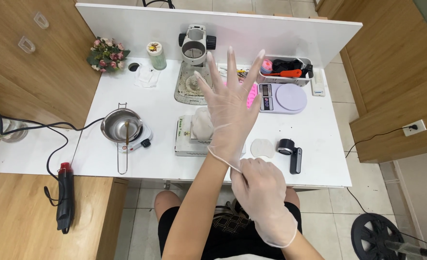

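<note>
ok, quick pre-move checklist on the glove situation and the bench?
1. Right hand gloved: ok, glove covers it past the wrist.
2. Left hand gloved: ok, fingers spread and filled, but the cuff sits only at the wrist.
3. Cuff grip: ok, right hand pinches the cuff edge.
4. Glove tears: cannot tell.
5. Pot on the small hotplate: seated ok; heat on or off, cannot tell.
6. Scale pan bare: ok.
</note>
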